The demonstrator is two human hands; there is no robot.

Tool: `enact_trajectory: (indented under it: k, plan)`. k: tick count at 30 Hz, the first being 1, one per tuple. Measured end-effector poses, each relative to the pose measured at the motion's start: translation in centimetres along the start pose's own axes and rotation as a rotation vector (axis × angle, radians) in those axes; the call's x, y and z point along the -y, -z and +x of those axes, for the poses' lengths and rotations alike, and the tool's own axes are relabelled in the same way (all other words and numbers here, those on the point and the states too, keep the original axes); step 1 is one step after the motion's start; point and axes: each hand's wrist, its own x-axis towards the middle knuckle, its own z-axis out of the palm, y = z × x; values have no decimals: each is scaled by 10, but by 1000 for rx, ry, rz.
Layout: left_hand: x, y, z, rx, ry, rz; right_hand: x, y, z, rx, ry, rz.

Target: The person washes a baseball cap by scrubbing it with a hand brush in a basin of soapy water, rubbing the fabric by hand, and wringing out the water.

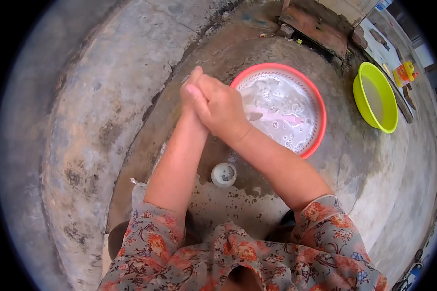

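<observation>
Hands closed together, right hand point(224, 109) folded over left hand point(186, 99); cannot tell whether anything sits between the palms. Red-rimmed basin point(323, 109) on the concrete floor point(344, 145) just beside them, to the person's right; right hand nearer its left rim. Pink item point(291, 119), partly submerged in suds point(277, 99), long axis roughly crosswise, from near that rim toward the right one. Small round container point(224, 175) between the forearms, apart from the basin.
</observation>
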Motion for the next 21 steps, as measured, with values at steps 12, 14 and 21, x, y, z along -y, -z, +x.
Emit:
enact_trajectory:
  k: [12,14,21]
  plan:
    - [-15,-2,14,356,41,-129,-12,2,5,-44,-97,-72]
    - [6,-62,4,-667,-51,215,-24,5,17,10,-171,-184]
    - [7,-10,4,-171,-29,38,-5,6,7,-3,61,-82]
